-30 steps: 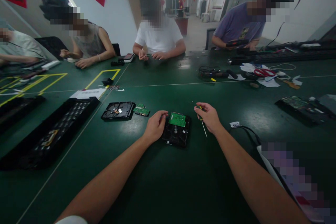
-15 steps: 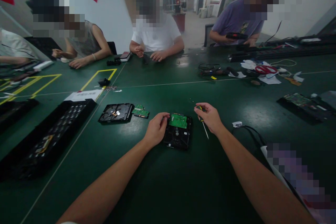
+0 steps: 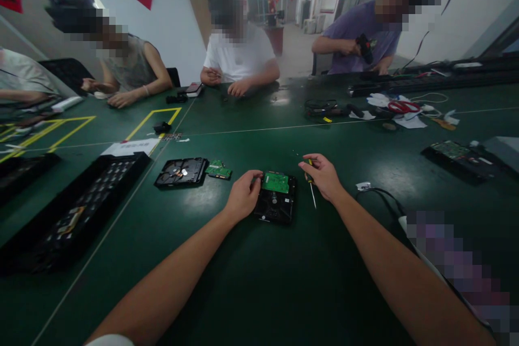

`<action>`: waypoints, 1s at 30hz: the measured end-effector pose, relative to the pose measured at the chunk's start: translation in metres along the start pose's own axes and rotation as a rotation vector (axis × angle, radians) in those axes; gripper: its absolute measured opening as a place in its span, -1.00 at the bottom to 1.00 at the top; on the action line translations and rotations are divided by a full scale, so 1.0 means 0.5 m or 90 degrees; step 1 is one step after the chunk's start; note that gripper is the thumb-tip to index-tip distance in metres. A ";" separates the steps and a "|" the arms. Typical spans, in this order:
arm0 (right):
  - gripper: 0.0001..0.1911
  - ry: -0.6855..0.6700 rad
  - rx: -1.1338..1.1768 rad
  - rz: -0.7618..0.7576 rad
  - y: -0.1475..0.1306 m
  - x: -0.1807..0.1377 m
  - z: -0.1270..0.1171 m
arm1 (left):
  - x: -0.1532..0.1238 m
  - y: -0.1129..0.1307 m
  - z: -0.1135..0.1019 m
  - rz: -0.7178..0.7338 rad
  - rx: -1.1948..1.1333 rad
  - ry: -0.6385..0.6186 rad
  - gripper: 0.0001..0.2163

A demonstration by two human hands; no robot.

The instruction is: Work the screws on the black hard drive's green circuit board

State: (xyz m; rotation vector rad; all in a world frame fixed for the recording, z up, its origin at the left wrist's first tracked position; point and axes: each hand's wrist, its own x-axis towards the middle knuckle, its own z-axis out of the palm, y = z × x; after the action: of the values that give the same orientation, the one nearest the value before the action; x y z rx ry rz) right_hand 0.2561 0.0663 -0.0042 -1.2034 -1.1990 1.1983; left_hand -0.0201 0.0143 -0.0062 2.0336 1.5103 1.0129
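Observation:
A black hard drive [image 3: 274,208] lies on the green table in front of me, its green circuit board [image 3: 277,182] facing up at the far end. My left hand [image 3: 244,193] grips the drive's left edge near that board, fingers closed on it. Just right of the drive, my right hand [image 3: 323,175] is closed around the dark and yellow handle of a screwdriver [image 3: 313,194]. Its thin metal shaft points down toward me, apart from the drive. Tiny bright bits, too small to name, lie on the table beyond my right hand.
Left of my hands are another hard drive [image 3: 181,172] and loose circuit boards [image 3: 219,169]. A long black tray [image 3: 109,205] stands farther left. At right lie a black device with a board [image 3: 458,159] and a cable [image 3: 385,193]. Several people sit or stand across the table.
The screwdriver's shaft has swung slightly left and is steeper. My left hand stays on the hard drive. Across the table, the person in purple has raised a dark power tool. The view has shifted slightly.

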 end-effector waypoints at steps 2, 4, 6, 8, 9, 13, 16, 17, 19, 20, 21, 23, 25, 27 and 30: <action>-0.49 -0.004 -0.011 -0.005 0.000 0.001 0.000 | 0.000 0.001 0.001 0.006 0.001 0.005 -0.75; -0.50 -0.005 -0.016 -0.010 0.000 0.002 -0.001 | 0.000 0.002 0.001 0.008 0.003 0.004 -0.76; -0.52 -0.005 -0.014 -0.010 -0.001 0.004 -0.002 | 0.000 0.004 0.001 0.003 0.007 0.001 -0.76; -0.52 -0.001 -0.008 -0.009 -0.001 0.005 -0.001 | 0.001 0.004 0.000 -0.001 0.013 0.000 -0.75; -0.51 0.003 -0.006 -0.012 -0.001 0.006 0.000 | 0.001 0.005 -0.001 -0.002 0.014 0.000 -0.75; -0.50 0.018 -0.019 -0.021 0.002 0.012 0.006 | 0.001 0.007 -0.002 0.005 0.013 -0.008 -0.74; -0.49 0.050 0.013 -0.035 0.007 0.014 0.013 | 0.002 0.009 -0.002 0.006 0.024 -0.013 -0.74; -0.48 0.073 0.033 -0.043 0.009 0.013 0.014 | 0.004 0.010 -0.002 0.003 0.028 -0.017 -0.73; -0.46 0.108 0.062 -0.051 0.015 0.008 0.016 | 0.010 0.010 -0.002 -0.007 0.026 -0.028 -0.71; -0.46 0.117 0.074 -0.053 0.017 0.004 0.016 | 0.014 0.010 -0.003 -0.016 0.020 -0.036 -0.69; -0.45 0.122 0.087 -0.054 0.020 -0.001 0.015 | 0.019 0.009 -0.005 -0.024 0.011 -0.044 -0.67; -0.42 0.141 0.116 -0.048 0.023 -0.013 0.014 | 0.032 0.010 -0.008 -0.052 -0.019 -0.065 -0.60; -0.38 0.186 0.141 -0.035 0.025 -0.025 0.013 | 0.047 0.013 -0.011 -0.071 -0.044 -0.099 -0.55; -0.34 0.236 0.151 -0.029 0.024 -0.038 0.014 | 0.064 0.020 -0.013 -0.086 -0.046 -0.116 -0.52; -0.34 0.248 0.134 -0.044 0.018 -0.060 0.018 | 0.089 0.035 -0.012 -0.092 -0.032 -0.153 -0.49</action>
State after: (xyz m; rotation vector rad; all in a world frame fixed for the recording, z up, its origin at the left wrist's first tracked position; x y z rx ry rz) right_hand 0.2465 0.0367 -0.0135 -1.1609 -0.7967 0.9566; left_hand -0.0067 0.0496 0.0234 1.9035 1.4644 0.7159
